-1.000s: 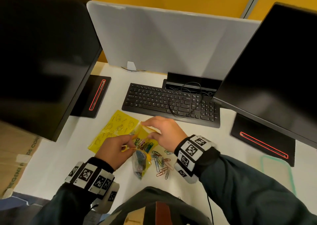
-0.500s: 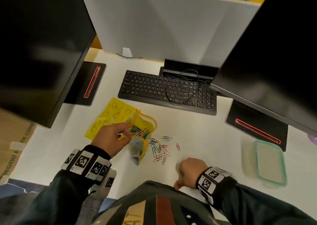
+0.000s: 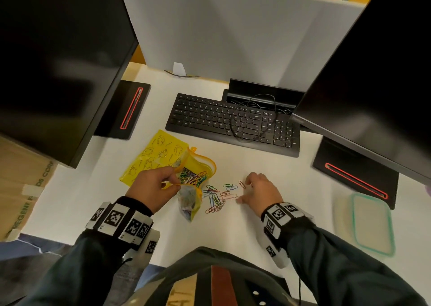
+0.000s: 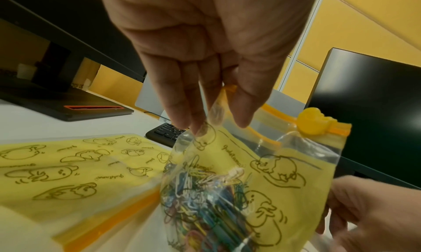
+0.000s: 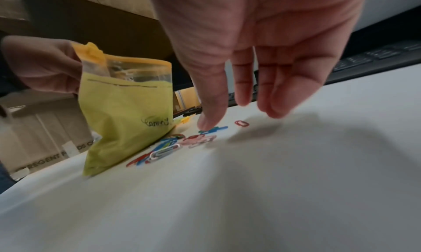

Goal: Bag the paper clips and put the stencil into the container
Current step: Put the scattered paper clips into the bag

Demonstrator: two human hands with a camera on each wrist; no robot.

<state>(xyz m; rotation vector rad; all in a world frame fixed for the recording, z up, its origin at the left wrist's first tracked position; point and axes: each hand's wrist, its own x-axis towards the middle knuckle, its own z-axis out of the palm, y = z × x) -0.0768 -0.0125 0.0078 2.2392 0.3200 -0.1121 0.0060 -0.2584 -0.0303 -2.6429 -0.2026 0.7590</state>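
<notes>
Yellow bag [image 4: 273, 175], seemingly half-full.

The left hand [image 3: 152, 187] pinches the rim of a yellow zip bag [image 3: 194, 177]; the right hand [image 3: 262, 194] hovers palm down, fingers [image 5: 280, 97] loosely extended downward.

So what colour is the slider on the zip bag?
Yellow, on an orange zip track; the slider shows best in the left wrist view.

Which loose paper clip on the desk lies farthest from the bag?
The red paper clip, alone beside the right hand's fingertips; the other loose clips cluster nearer the bag.
</notes>
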